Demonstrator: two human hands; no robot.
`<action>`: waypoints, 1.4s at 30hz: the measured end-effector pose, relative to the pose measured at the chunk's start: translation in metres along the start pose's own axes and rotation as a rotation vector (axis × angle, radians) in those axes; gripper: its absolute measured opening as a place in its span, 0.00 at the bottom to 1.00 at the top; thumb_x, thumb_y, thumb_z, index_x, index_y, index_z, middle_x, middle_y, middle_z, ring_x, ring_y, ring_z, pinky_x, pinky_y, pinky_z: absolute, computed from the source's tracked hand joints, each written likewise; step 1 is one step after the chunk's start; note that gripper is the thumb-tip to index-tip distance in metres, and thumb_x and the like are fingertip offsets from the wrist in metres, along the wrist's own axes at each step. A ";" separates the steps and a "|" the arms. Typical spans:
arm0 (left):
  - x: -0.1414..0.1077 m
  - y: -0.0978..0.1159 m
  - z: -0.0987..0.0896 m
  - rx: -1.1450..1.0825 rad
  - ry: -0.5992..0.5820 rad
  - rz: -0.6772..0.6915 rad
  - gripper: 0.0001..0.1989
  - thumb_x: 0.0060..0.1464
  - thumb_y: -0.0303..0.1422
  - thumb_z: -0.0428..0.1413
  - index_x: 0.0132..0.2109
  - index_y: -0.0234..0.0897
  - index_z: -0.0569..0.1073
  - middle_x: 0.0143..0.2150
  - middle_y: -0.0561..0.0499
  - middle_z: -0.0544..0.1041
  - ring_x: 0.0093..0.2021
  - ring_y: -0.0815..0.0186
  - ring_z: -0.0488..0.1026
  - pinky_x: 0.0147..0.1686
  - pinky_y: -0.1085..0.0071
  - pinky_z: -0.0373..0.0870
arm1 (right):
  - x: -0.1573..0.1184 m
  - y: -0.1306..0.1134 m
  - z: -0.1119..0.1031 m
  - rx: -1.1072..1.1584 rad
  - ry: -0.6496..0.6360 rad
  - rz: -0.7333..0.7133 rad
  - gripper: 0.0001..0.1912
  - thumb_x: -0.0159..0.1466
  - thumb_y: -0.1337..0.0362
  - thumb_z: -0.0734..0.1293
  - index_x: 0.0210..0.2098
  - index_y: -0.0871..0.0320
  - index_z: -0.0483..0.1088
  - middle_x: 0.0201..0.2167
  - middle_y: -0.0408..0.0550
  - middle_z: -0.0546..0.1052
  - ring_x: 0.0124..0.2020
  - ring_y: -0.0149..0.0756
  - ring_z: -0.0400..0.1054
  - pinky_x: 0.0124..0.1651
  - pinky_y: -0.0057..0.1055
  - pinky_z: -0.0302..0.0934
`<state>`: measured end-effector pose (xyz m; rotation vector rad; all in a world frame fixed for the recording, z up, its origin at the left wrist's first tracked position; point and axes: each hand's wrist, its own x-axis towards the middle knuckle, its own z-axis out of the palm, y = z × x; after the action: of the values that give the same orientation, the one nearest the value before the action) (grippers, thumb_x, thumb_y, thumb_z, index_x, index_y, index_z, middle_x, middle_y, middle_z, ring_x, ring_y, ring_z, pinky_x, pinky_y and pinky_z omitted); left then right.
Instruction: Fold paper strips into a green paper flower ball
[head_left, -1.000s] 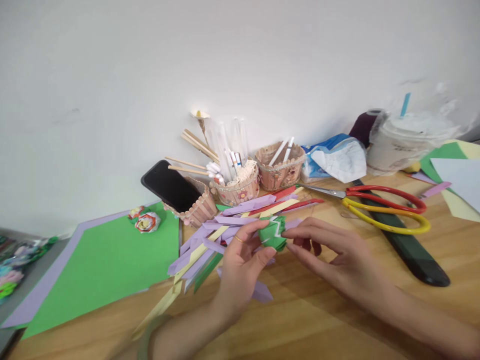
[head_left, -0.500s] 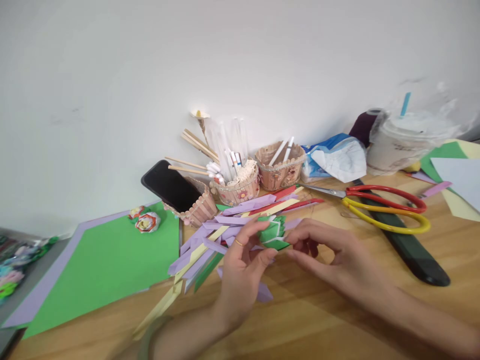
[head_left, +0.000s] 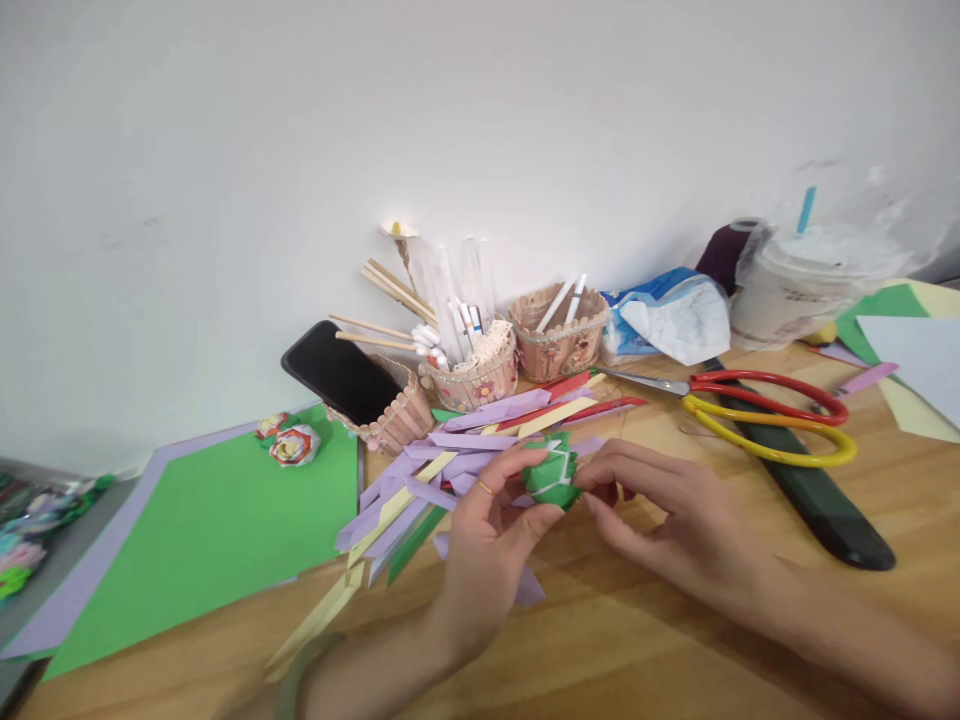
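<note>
A small rounded piece of folded green paper (head_left: 551, 480) with white edge lines is held above the table. My left hand (head_left: 499, 530), a ring on one finger, pinches it from the left between thumb and fingers. From the other side, my right hand (head_left: 660, 510) has its thumb and fingertips closed at the paper's right edge. Just behind the hands lies a loose pile of folded paper strips (head_left: 420, 470), mostly purple, with some yellow, red and green. The fingertips partly cover the folded paper.
Scissors (head_left: 772, 415) with red and yellow handles rest across a dark flat strip (head_left: 817, 500) at right. Craft-stick baskets (head_left: 559, 340), a phone (head_left: 341, 370), tissues (head_left: 667, 315) and a bagged cup (head_left: 802, 280) line the wall. Green sheets (head_left: 217, 530) bear two paper rosettes (head_left: 292, 445) at left.
The green folded paper has turned in my fingers and now shows a rounder, fuller side. My right thumb has shifted slightly at its edge. The surrounding things stay put.
</note>
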<state>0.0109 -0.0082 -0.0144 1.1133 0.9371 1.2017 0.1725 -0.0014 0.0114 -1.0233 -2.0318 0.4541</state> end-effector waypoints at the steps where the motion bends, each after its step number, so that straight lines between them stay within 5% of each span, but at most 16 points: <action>1: 0.000 0.000 0.000 -0.005 -0.002 0.000 0.15 0.45 0.30 0.60 0.43 0.44 0.72 0.46 0.51 0.74 0.45 0.65 0.72 0.43 0.69 0.69 | 0.000 0.000 0.000 -0.008 -0.002 -0.005 0.06 0.56 0.73 0.61 0.27 0.59 0.68 0.23 0.45 0.72 0.23 0.27 0.65 0.26 0.23 0.62; 9: 0.000 -0.001 0.001 0.003 0.019 -0.001 0.15 0.44 0.29 0.61 0.42 0.44 0.72 0.48 0.52 0.71 0.43 0.68 0.71 0.40 0.73 0.70 | -0.006 0.007 0.009 -0.263 0.084 -0.122 0.07 0.57 0.74 0.60 0.31 0.58 0.67 0.25 0.47 0.74 0.24 0.30 0.68 0.26 0.25 0.63; 16: -0.001 0.000 0.000 0.014 0.043 0.004 0.15 0.44 0.29 0.61 0.42 0.43 0.72 0.47 0.51 0.71 0.43 0.67 0.71 0.40 0.73 0.70 | -0.004 0.002 0.007 -0.094 0.079 -0.059 0.07 0.58 0.73 0.60 0.33 0.58 0.68 0.24 0.44 0.73 0.22 0.26 0.66 0.25 0.22 0.64; 23: -0.001 -0.001 0.000 0.033 0.037 -0.010 0.15 0.43 0.29 0.61 0.42 0.40 0.72 0.52 0.48 0.68 0.45 0.64 0.71 0.40 0.69 0.70 | -0.009 0.007 0.011 -0.271 0.051 -0.080 0.06 0.58 0.72 0.60 0.31 0.58 0.68 0.25 0.46 0.74 0.24 0.30 0.67 0.26 0.25 0.62; 34: 0.001 0.001 0.000 0.039 0.064 0.004 0.15 0.43 0.30 0.61 0.41 0.40 0.72 0.51 0.47 0.69 0.43 0.64 0.71 0.39 0.69 0.71 | 0.012 0.008 -0.009 0.562 -0.363 0.490 0.12 0.59 0.56 0.63 0.28 0.59 0.68 0.25 0.42 0.68 0.27 0.29 0.62 0.29 0.26 0.57; 42: 0.000 -0.002 -0.002 0.082 0.002 0.024 0.15 0.44 0.30 0.61 0.42 0.41 0.73 0.52 0.47 0.67 0.46 0.62 0.70 0.41 0.67 0.70 | 0.011 0.014 -0.006 0.615 -0.311 0.556 0.17 0.50 0.53 0.70 0.21 0.60 0.66 0.20 0.39 0.67 0.22 0.27 0.59 0.25 0.25 0.53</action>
<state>0.0092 -0.0083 -0.0169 1.1912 0.9840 1.1925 0.1802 0.0156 0.0125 -1.1493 -1.6448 1.5022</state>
